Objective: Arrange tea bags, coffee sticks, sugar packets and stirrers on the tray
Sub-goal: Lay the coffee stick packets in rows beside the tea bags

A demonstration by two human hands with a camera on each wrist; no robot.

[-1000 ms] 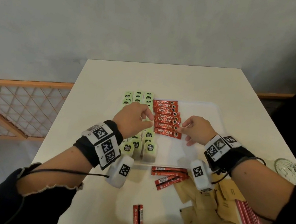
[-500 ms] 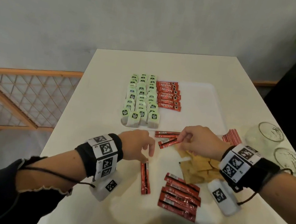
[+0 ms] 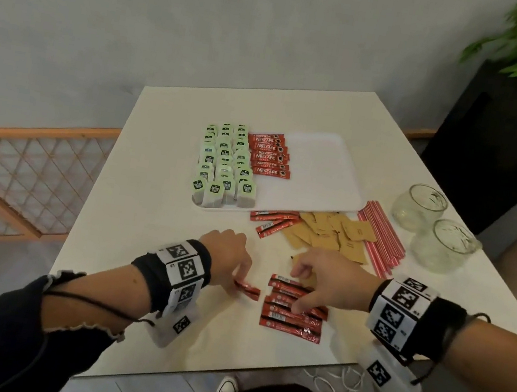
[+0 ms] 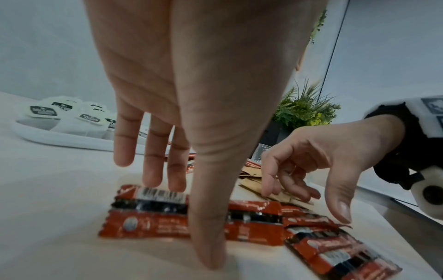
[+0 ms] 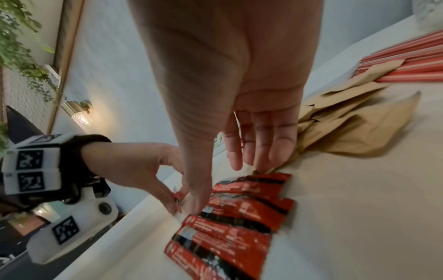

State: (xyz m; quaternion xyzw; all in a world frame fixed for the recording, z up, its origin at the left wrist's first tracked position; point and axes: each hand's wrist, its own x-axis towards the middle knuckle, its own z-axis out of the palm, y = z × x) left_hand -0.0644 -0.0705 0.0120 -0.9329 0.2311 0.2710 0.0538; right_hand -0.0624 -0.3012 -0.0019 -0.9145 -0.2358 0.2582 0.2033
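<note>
A white tray point(image 3: 322, 172) holds rows of green-tagged tea bags point(image 3: 225, 160) and a column of red coffee sticks point(image 3: 271, 157). Near the table's front edge my left hand point(image 3: 238, 282) pinches a loose coffee stick point(image 3: 250, 291) that lies on the table. In the left wrist view that coffee stick point(image 4: 148, 221) sits between the left hand's point(image 4: 189, 217) thumb and fingers. My right hand point(image 3: 298, 290) spans a pile of coffee sticks point(image 3: 291, 319). In the right wrist view the right hand's point(image 5: 227, 185) thumb touches one edge of the pile point(image 5: 235, 217) and its fingertips touch the far edge.
Brown sugar packets point(image 3: 329, 234) lie scattered just in front of the tray, with three more coffee sticks point(image 3: 272, 220) to their left. Red stirrers point(image 3: 379, 235) lie to the right of the packets. Two empty glass jars point(image 3: 442, 245) stand at the right edge.
Both hands came back from the tray's coffee row to the near table. The left hand took hold of the lone stick. The right hand left the sticks by the tray and settled on the pile.
</note>
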